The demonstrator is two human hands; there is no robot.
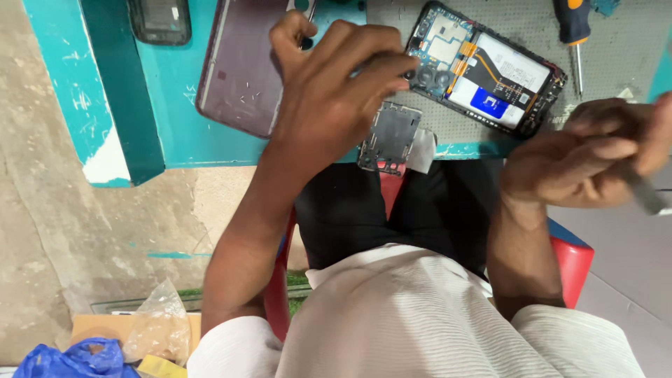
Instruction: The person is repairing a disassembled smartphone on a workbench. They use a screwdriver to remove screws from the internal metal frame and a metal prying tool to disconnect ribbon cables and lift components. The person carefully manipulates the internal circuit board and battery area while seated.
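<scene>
1. Presently, the opened smartphone [486,70], its back cover removed so that the circuit board and battery are exposed, is being kept lying on the grey mat [616,63] of the turquoise surface [175,119].
2. The camera end of that phone is being touched by the left hand [336,91], whose fingers [392,70] are being curled together and pressed onto it; a thin metal tool [308,17] is being pinched between thumb and forefinger.
3. A flat metal tool [647,192] is being gripped by the right hand [595,157], the grip being closed tightly around it, well off the surface's near edge.
4. A grey metal plate [388,136] is being left at the surface's edge, just beside the phone.
5. A purple back cover [238,70] is being left beside the left hand, with a dark phone [159,19] farther away.
6. A screwdriver [575,31] with a dark and orange handle is being left on the mat near the opened phone.
</scene>
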